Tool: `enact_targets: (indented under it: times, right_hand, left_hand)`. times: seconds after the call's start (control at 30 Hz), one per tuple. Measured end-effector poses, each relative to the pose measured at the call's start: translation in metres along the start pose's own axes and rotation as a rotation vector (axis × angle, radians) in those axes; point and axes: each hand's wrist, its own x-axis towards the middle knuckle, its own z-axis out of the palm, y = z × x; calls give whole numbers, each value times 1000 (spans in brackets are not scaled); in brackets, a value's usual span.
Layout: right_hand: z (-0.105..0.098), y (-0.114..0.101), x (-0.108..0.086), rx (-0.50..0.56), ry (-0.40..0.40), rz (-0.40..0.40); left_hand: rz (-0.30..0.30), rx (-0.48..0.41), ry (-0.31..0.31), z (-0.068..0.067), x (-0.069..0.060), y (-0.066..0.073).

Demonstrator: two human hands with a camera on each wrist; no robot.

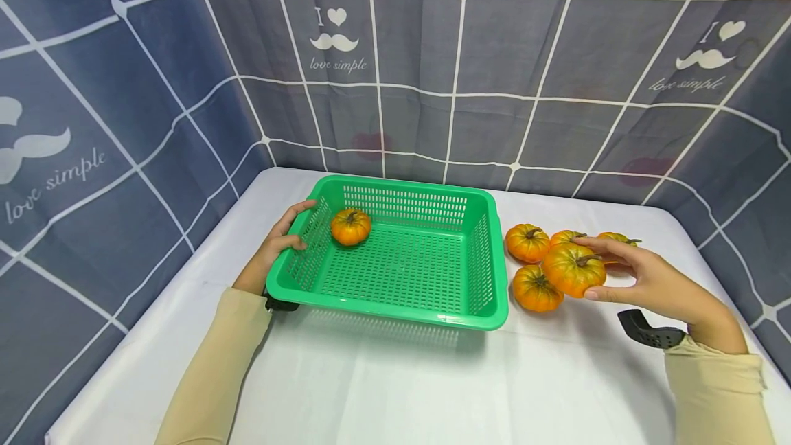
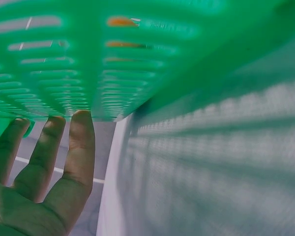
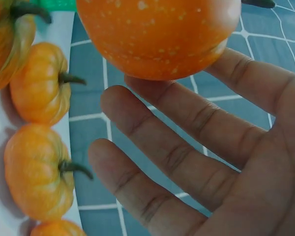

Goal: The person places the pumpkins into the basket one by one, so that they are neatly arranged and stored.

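A green plastic basket [image 1: 395, 318] with slotted walls stands over the white table. At its left end my left hand [image 1: 278, 239] grips the rim, thumb over the edge. In the left wrist view, several fingertips [image 2: 80, 123] touch the slotted wall from outside. One small orange pumpkin [image 1: 350, 227] lies inside, near the left wall. To the right of the basket, my right hand [image 1: 649, 277] holds another pumpkin [image 1: 571, 270] between thumb and fingers, above the others. In the right wrist view the held pumpkin [image 3: 160, 39] shows its smooth speckled side.
Several more pumpkins sit on the table right of the basket, among them a front one [image 1: 537, 288] and a left one [image 1: 527, 243]. White cloth [image 1: 402, 390] covers the table. A grey-blue gridded curtain [image 1: 420, 53] encloses the back and sides.
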Motion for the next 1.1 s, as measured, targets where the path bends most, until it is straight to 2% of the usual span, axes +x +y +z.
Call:
enact_targets:
  times: [0.17, 0.37, 0.53, 0.8, 1.1]
  right_hand:
    - [3, -11, 14, 72, -41, -20]
    - [10, -11, 27, 165, -55, -58]
    - [15, -15, 35, 133, -54, -81]
    - [21, -29, 50, 80, -67, -4]
    - [23, -43, 73, 53, -109, -16]
  left_hand:
    - [27, 16, -7, -1, 0, -1]
    - [53, 119, 21, -1, 1, 0]
    - [10, 131, 27, 0, 1, 1]
    - [-62, 98, 37, 1, 0, 2]
    - [-54, 148, 45, 0, 1, 1]
